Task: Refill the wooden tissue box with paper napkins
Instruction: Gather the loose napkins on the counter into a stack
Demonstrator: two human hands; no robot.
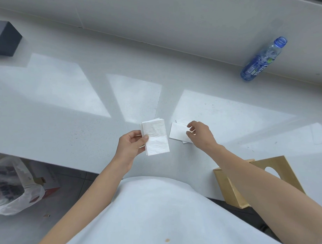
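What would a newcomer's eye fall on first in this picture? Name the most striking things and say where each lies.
First, the white napkin stack held in the left hand at the centre. Right of it, the right hand curls its fingers at a flat pile of napkins on the counter. The wooden tissue box sits at the near right edge, and a blue bottle is far right by the wall.

My left hand (131,148) holds the napkin stack (156,140) left of the loose napkins (177,134) my right hand (200,135) pinches; tissue box (227,188) nearer, right, apparently overhanging the counter (65,109).
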